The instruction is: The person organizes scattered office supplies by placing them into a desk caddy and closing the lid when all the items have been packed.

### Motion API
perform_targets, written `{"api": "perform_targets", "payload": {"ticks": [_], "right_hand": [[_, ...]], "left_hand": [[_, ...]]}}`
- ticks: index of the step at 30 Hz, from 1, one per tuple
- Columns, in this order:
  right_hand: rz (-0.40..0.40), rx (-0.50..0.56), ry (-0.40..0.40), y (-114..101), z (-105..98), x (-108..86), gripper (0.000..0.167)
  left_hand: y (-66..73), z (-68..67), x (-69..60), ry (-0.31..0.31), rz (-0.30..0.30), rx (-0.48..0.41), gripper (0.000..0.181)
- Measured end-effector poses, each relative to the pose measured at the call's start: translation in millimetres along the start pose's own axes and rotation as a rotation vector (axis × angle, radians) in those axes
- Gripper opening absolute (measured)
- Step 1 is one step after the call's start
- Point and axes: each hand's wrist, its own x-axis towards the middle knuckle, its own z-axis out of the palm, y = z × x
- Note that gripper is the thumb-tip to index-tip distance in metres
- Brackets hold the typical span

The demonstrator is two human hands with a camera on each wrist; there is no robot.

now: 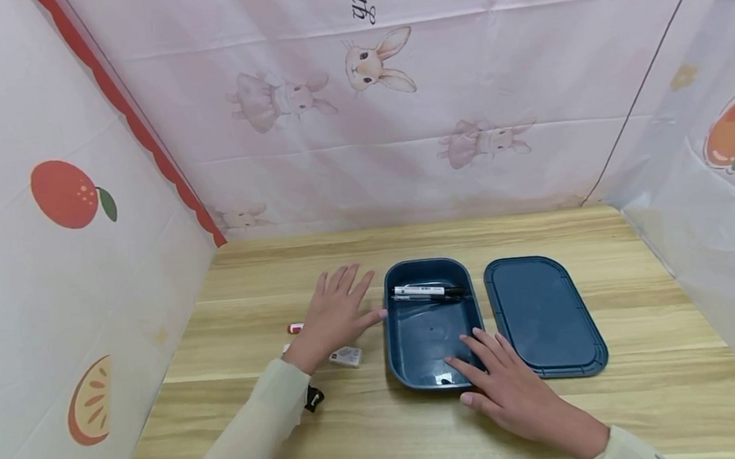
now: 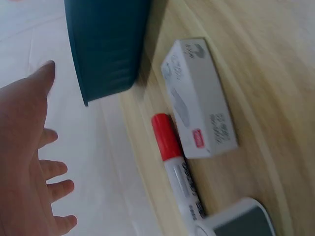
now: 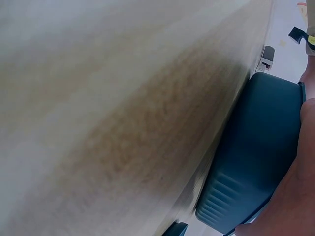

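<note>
A dark blue plastic box (image 1: pixel 433 340) stands uncovered on the table, with a white-barrelled marker (image 1: pixel 417 291) and a dark, slim pen (image 1: pixel 421 298) lying at its far end. Beside its left wall my left hand (image 1: pixel 336 320) is spread, the thumb tip at the rim and nothing held. My right hand (image 1: pixel 513 392) reaches over the near right corner with loosely extended fingers; whether they touch the box is unclear. Under the left hand and wrist lie a red-capped marker (image 2: pixel 167 137), a small white printed carton (image 2: pixel 202 98) and a partly seen white-and-dark object (image 2: pixel 241 221).
The matching dark blue lid (image 1: pixel 546 316) lies flat to the right of the box. Printed cloth walls (image 1: pixel 338 188) enclose the wooden table (image 1: pixel 373 440) at the back and both sides. Past the box in the right wrist view is a small grey object (image 3: pixel 267 56).
</note>
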Motion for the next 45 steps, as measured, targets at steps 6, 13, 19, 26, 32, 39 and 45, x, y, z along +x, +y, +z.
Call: {"api": "perform_targets", "payload": {"ticks": [6, 13, 19, 26, 32, 39, 45], "right_hand": [[0.018, 0.021, -0.014, -2, -2, -0.1, 0.053], [0.012, 0.027, -0.007, -2, -2, 0.4, 0.053], [-0.015, 0.019, 0.031, -1, 0, -0.4, 0.053], [-0.027, 0.007, 0.042, 1, 0, -0.7, 0.053], [-0.020, 0.001, 0.023, 2, 0, -0.4, 0.053], [-0.003, -0.007, 0.013, 0, 0, 0.3, 0.053], [-0.003, -0.010, 0.010, -1, -1, 0.1, 0.053]], "left_hand": [[-11.1, 1.4, -14.4, 0.028, -0.063, -0.058, 0.085], [-25.9, 5.1, -25.9, 0.033, -0.132, -0.097, 0.083], [-42.5, 11.6, -35.1, 0.029, -0.172, -0.101, 0.077], [-66.5, 22.9, -46.1, 0.059, -0.160, -0.058, 0.064], [-82.8, 29.6, -56.8, 0.093, -0.166, -0.047, 0.057], [-99.0, 35.6, -67.0, 0.161, -0.160, -0.091, 0.046], [-107.9, 39.3, -73.6, 0.143, -0.159, -0.082, 0.040]]}}
